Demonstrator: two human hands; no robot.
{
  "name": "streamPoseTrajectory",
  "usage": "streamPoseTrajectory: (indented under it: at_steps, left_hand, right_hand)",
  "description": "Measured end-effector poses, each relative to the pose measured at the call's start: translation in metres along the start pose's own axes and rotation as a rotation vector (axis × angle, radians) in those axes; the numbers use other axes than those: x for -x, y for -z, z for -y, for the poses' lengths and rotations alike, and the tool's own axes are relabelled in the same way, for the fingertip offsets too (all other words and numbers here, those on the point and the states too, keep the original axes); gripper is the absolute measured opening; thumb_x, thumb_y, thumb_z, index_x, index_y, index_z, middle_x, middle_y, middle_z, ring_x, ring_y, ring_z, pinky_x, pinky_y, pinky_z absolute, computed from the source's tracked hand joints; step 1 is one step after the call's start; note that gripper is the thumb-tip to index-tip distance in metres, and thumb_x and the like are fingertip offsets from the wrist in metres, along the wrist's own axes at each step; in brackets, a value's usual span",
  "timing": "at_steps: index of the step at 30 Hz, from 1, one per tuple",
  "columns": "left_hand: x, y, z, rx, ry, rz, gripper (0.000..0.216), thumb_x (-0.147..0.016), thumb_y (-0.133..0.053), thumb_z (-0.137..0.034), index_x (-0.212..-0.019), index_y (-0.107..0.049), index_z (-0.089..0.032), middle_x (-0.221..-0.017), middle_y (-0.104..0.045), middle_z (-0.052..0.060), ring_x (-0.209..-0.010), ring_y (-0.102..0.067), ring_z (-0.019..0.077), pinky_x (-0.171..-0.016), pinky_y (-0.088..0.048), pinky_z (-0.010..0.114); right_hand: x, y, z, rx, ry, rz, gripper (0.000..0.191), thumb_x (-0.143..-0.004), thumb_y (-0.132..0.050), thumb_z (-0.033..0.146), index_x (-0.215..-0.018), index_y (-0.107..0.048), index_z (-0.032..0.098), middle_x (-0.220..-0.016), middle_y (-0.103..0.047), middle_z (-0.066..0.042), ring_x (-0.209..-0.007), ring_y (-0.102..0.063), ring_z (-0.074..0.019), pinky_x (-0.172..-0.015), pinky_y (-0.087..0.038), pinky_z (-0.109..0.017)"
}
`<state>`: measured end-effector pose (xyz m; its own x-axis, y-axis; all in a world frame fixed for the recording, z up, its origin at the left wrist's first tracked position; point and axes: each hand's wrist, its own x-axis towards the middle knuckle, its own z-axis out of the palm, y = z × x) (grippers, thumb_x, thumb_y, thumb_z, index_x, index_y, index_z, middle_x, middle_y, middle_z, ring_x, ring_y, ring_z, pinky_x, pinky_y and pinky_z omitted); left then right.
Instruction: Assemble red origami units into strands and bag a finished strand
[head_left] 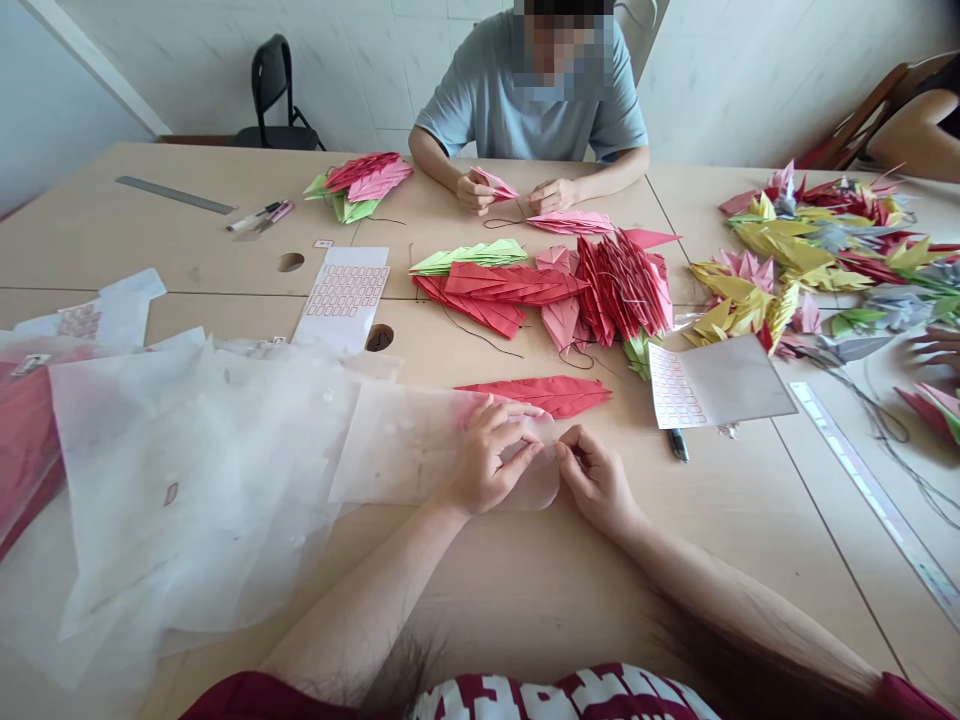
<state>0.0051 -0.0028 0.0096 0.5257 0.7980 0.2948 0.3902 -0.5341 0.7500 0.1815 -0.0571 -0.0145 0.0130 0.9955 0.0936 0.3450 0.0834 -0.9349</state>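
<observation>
A translucent plastic bag [405,440] lies flat in front of me, its rounded end on the right. My left hand [499,455] rests over that end, fingers bent and close to the thumb, gripping the film. At the bag's right edge, my right hand [596,475] pinches the rim between thumb and fingertips. Just beyond my hands lies a red folded-paper piece [555,395], partly behind the bag. On the left, a heap of larger translucent bags [210,470] spreads over the table, overlapping the bag's left end.
Red, pink and green folded-paper bundles [525,285] lie mid-table. A sticker sheet [341,300] is left of them; another sheet [720,380] covers part of a pen [678,445]. Colourful paper pieces [810,250] and a ruler [877,500] lie right. Opposite, a person [540,110] handles pink paper.
</observation>
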Motion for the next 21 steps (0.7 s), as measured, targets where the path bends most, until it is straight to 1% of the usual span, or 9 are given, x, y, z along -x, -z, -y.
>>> streamPoseTrajectory:
  at_steps: [4,8,9,11,13,15,18,21]
  left_hand:
    - [-0.001,0.002,0.002,0.031,0.01,0.0,0.016,-0.094,-0.052,-0.029,-0.083,-0.063,-0.022,-0.121,-0.065,0.004,-0.117,-0.057,0.0198,-0.118,-0.02,0.048]
    - [-0.002,0.009,0.005,0.108,0.07,-0.075,0.018,-0.095,-0.049,-0.027,-0.081,-0.059,-0.021,-0.121,-0.064,0.006,-0.116,-0.057,0.02,-0.112,-0.032,0.045]
    - [-0.002,0.01,0.006,0.127,0.087,-0.086,0.018,-0.095,-0.048,-0.027,-0.08,-0.057,-0.021,-0.121,-0.064,0.006,-0.117,-0.057,0.0201,-0.112,-0.032,0.045]
    - [-0.002,0.012,0.007,0.145,0.097,-0.074,0.019,-0.096,-0.047,-0.026,-0.08,-0.055,-0.021,-0.121,-0.064,0.005,-0.118,-0.056,0.0204,-0.113,-0.029,0.047]
    - [-0.001,0.011,0.007,0.139,0.093,-0.057,0.018,-0.096,-0.047,-0.027,-0.081,-0.055,-0.021,-0.119,-0.065,0.005,-0.118,-0.056,0.0207,-0.114,-0.026,0.048]
    - [-0.001,0.009,0.007,0.124,0.089,-0.055,0.015,-0.095,-0.049,-0.028,-0.085,-0.058,-0.021,-0.119,-0.065,0.005,-0.118,-0.056,0.0213,-0.114,-0.026,0.048]
    - [-0.002,0.009,0.007,0.103,0.083,-0.061,0.012,-0.093,-0.052,-0.029,-0.091,-0.061,-0.022,-0.118,-0.066,0.005,-0.117,-0.056,0.0217,-0.114,-0.027,0.048]
    - [-0.003,0.01,0.007,0.066,0.058,-0.042,0.011,-0.093,-0.053,-0.028,-0.093,-0.062,-0.022,-0.118,-0.066,0.004,-0.117,-0.057,0.0211,-0.114,-0.026,0.047]
  right_hand:
    - [-0.002,0.002,-0.005,-0.125,-0.057,0.041,0.025,-0.094,-0.048,0.037,-0.076,-0.045,0.02,-0.061,-0.038,0.005,-0.054,-0.035,-0.0101,-0.051,-0.031,-0.023]
    - [-0.01,0.009,-0.014,-0.305,-0.116,-0.074,0.029,-0.094,-0.048,0.042,-0.074,-0.042,0.021,-0.061,-0.034,0.006,-0.053,-0.03,-0.0099,-0.05,-0.027,-0.023]
    - [-0.012,0.011,-0.015,-0.349,-0.124,-0.096,0.03,-0.094,-0.049,0.043,-0.074,-0.042,0.021,-0.061,-0.035,0.006,-0.053,-0.03,-0.0098,-0.051,-0.027,-0.023]
    - [-0.015,0.014,-0.014,-0.396,-0.132,-0.093,0.03,-0.094,-0.051,0.043,-0.074,-0.043,0.021,-0.062,-0.038,0.005,-0.054,-0.033,-0.0099,-0.051,-0.029,-0.024]
    - [-0.016,0.016,-0.011,-0.388,-0.142,-0.065,0.03,-0.093,-0.053,0.044,-0.075,-0.046,0.021,-0.063,-0.042,0.004,-0.056,-0.037,-0.0104,-0.052,-0.031,-0.024]
    - [-0.016,0.016,-0.008,-0.365,-0.151,-0.055,0.031,-0.091,-0.055,0.046,-0.076,-0.049,0.02,-0.065,-0.045,0.003,-0.057,-0.04,-0.0108,-0.053,-0.034,-0.024]
    - [-0.016,0.016,-0.008,-0.332,-0.159,-0.069,0.031,-0.09,-0.057,0.047,-0.077,-0.052,0.02,-0.065,-0.047,0.003,-0.056,-0.041,-0.0106,-0.053,-0.034,-0.024]
    - [-0.017,0.014,-0.01,-0.276,-0.155,-0.058,0.032,-0.089,-0.057,0.049,-0.078,-0.056,0.019,-0.063,-0.049,0.003,-0.055,-0.043,-0.0111,-0.051,-0.034,-0.024]
